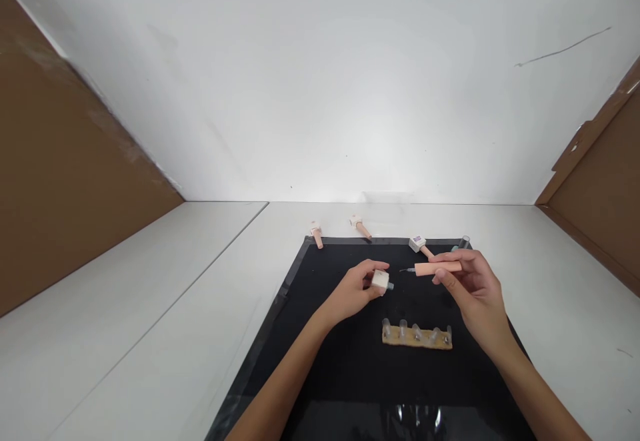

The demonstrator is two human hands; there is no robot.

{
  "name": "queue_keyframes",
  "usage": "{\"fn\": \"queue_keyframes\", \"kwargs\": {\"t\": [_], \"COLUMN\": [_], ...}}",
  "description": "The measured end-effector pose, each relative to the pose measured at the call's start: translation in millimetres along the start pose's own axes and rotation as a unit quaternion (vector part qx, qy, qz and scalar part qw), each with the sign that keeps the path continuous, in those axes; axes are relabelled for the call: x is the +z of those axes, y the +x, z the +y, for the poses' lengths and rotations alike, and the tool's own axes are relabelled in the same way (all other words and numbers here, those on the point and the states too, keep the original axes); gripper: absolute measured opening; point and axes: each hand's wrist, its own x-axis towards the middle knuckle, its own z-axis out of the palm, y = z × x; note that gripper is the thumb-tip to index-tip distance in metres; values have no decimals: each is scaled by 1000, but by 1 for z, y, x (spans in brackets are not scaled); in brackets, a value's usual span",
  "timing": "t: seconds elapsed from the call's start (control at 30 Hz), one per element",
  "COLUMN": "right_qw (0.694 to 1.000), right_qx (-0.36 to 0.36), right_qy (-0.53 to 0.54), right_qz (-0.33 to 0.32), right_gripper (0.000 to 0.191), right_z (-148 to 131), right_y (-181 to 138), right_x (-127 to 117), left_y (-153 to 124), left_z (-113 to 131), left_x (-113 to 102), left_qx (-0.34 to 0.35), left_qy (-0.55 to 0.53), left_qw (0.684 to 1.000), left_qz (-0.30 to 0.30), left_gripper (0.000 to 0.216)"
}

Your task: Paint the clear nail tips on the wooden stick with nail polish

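Note:
My left hand (356, 289) is closed around a small white square bottle (381, 279) held over the black mat (345, 374). My right hand (473, 287) pinches a pink cap with a thin brush (434, 268), its tip pointing left toward the bottle's neck, a short gap between them. Just below both hands lies a tan strip (417, 336) carrying several clear nail tips.
Three more pink-capped white bottles lie along the mat's far edge: one (316, 233) at the left, one (359, 225) in the middle, one (420, 245) at the right. A small clear object (463, 243) sits beside the last. White tabletop surrounds the mat; brown panels flank both sides.

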Motion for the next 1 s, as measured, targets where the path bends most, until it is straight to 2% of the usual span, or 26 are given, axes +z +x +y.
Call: {"fn": "queue_keyframes", "kwargs": {"t": [0.2, 0.37, 0.53, 0.6, 0.8, 1.0], "right_qw": [998, 999, 1000, 1000, 998, 996], "right_qx": [-22, -1, 11, 20, 54, 83], "right_qy": [-55, -26, -4, 4, 22, 25], "right_qz": [-35, -26, -3, -3, 6, 12], "right_gripper": [15, 21, 26, 27, 30, 33], "right_z": [2, 3, 5, 5, 13, 17], "right_y": [1, 6, 16, 18, 18, 14], "right_x": [-4, -10, -15, -15, -13, -13], "left_y": [-5, -18, -31, -33, -28, -25], "left_z": [4, 24, 37, 36, 28, 30], "left_x": [-2, -18, -30, -28, -12, -3], "left_qx": [-4, 7, -68, -93, -80, -80], "left_qy": [102, 176, 231, 254, 304, 317], "left_qw": [994, 983, 955, 939, 915, 910], "left_qz": [-31, -60, -173, -212, -253, -254], "left_gripper": [44, 44, 26, 30, 38, 38]}}
